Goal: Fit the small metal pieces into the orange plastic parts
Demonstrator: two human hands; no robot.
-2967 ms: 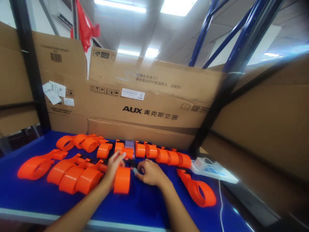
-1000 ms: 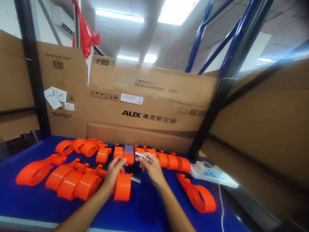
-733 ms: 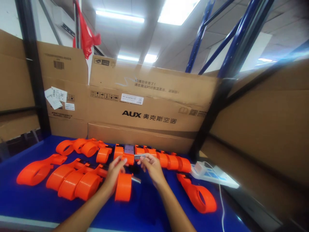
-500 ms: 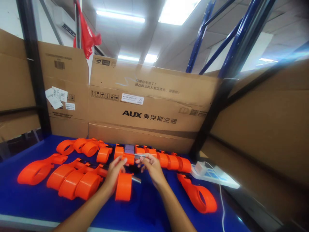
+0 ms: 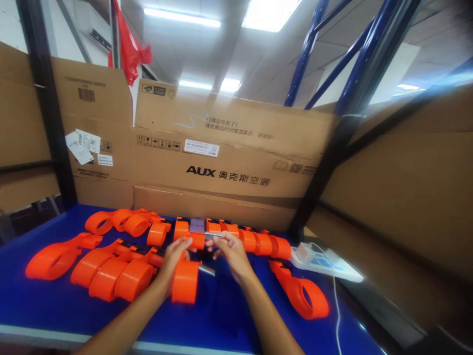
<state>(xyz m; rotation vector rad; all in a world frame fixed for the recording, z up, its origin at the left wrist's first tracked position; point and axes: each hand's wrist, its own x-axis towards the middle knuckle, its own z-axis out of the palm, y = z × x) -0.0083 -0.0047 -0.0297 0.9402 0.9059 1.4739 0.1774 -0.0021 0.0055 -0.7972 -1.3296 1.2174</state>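
Observation:
My left hand (image 5: 176, 259) is closed, thumb on top, around a bright orange plastic piece (image 5: 196, 240). A flat silver metal strip (image 5: 211, 236) sticks out of this piece to the right. My right hand (image 5: 231, 251) pinches the strip's outer end between thumb and fingers. Just below the left hand is an orange plastic ring (image 5: 185, 282) with a silver rod (image 5: 207, 270) pointing right; whether it hangs from the hand or rests on the table I cannot tell. Behind the hands stands a small dark-framed screen (image 5: 197, 226).
Several orange looped plastic parts (image 5: 103, 278) lie at the left, and more rings (image 5: 254, 241) line the back. One looped part (image 5: 308, 296) lies right on the blue table (image 5: 236, 315). A white power strip (image 5: 332, 266) with a cable is beyond it. Cardboard (image 5: 229, 197) walls the back.
The view has shifted slightly. Both hands keep their hold, and the orange ring below the left hand has moved slightly left.

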